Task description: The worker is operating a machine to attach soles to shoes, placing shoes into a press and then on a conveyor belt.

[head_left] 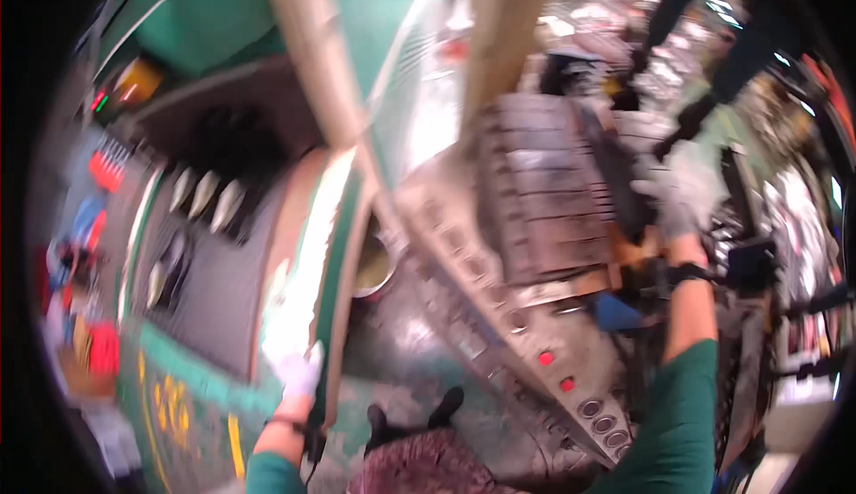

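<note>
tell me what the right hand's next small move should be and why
Perhaps pause the right hand and check its clearance: it is stretched out right of the ribbed block, the left hand is at the bright ledge's near end, and blur hides any grip.

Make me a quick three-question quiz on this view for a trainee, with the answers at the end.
1. How many bright red buttons show on the slanted control panel?
2. True or false: the right hand is bare.
3. Which is nearer the dark grey surface: (a) the right hand or (b) the left hand?

Key:
1. Two.
2. False; it wears a pale glove.
3. b.
</note>
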Motion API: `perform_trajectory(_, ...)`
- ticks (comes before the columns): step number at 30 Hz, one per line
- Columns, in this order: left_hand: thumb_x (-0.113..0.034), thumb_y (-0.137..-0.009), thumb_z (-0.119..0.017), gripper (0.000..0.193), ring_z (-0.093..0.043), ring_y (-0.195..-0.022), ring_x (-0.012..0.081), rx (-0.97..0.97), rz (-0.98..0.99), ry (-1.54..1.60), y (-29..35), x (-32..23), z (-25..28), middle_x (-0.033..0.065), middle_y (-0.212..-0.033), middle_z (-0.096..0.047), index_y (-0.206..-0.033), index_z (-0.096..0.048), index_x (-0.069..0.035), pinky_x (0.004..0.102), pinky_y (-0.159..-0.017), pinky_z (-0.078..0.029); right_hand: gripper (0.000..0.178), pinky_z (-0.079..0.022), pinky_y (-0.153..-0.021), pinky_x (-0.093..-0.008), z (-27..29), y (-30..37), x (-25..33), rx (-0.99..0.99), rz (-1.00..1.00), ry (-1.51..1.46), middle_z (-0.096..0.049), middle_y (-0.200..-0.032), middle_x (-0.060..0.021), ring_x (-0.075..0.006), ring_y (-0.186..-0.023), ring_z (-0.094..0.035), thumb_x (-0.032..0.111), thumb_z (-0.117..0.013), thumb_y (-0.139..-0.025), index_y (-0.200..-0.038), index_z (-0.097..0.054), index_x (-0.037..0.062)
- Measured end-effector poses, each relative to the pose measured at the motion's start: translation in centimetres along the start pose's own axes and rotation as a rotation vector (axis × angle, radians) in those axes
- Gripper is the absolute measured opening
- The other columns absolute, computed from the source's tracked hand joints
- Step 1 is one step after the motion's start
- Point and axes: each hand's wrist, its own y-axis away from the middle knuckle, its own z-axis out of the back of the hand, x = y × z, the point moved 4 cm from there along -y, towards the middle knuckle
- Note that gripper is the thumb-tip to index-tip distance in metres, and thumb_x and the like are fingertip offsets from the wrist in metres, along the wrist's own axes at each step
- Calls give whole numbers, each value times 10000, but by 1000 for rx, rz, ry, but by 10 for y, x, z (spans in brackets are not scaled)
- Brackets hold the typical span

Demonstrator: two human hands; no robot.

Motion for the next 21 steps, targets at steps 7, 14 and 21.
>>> perform_trajectory(7, -457, -944, -515, 626, -552, -1262, 418, -419, -245, -6, -8, -10, 23, 224, -1404, -567, -1431, -535, -64, 480, -1188, -278, 848, -386, -1145, -342, -29, 33, 56, 472, -202, -671, -519, -1453, -120, -251, -1303, -547, 189, -731, -797, -1538, -362, 8)
perform_trajectory(14, -423, -1030, -561, 690, -258, -1496, 178, 245, -157, 1940, -18, 19, 35, 105, -1604, -325, -1570, -310, -74, 462, -1231, -199, 616, -456, -1015, -304, -259, 183, 275, 472, -230, -720, -621, -1260, -37, -156, -1122, -602, 143, -739, -825, -1390, -537, 8)
perform_trajectory(21, -523, -1012, -540, 711, -500, -1340, 278, 620, 14, 2388, -43, 49, 129, 125, -1505, -490, -1513, -397, -40, 460, -1154, -381, 783, -457, -1038, -324, -439, 303, 412, 528, -134, -504, -543, -1407, -108, -181, -1256, -534, 118, -802, -822, -1478, -408, -46)
